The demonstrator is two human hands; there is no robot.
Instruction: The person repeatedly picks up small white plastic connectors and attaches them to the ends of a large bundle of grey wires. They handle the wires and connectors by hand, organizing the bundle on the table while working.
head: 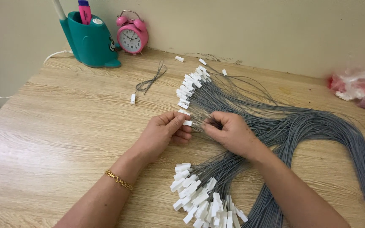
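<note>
Left hand [165, 131] pinches a small white plug [187, 123] between thumb and forefinger, plug tip poking out at 3 o'clock toward the right hand [229, 133]. Right hand fingers curled and pressed together on thin grey wires [275, 122] just beside the plug; exactly which wire it grips is hidden by the knuckles. Both hands at table [64, 139] centre, nearly touching.

Step in hand, judging by the grip: handling one plug-and-wire at the junction, either seating or sorting it. Next move likely calls for a steady pinch on the plug and a fine pull or push along the wire, keeping it apart from its neighbours.

Fan of plugs [191, 84] at 12 o'clock, second heap of plugs [199, 198] at 6. One loose wired plug [133, 99] at 10. Teal pen holder [90, 42] and pink alarm clock [132, 37] at 11, far edge. Crumpled plastic bag [355, 86] at 2. Gold bracelet [119, 180] on left wrist
</note>
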